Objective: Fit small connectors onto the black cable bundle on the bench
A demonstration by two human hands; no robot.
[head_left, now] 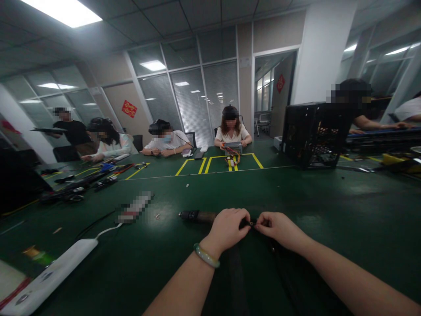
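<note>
My left hand [228,228], with a pale green bangle at the wrist, is curled closed with its thumb and fingertips at a small dark piece [252,223]. Facing it, my right hand [279,230] pinches at the same spot, so the fingertips of both hands almost meet. What each one grips is too small and dark to name. A dark cylindrical tool with a narrow tip [197,216] lies to the left, its other end hidden behind my left hand. Below my hands, a dark strap-like strip [236,276] runs over the green table.
A white power strip [55,274] lies at the left with its cord. Cables and dark parts [75,186] are spread farther back. An open black computer case [314,136] stands at the back right. Several people sit across the green table [158,263]; one holds a grey box with wires [233,148].
</note>
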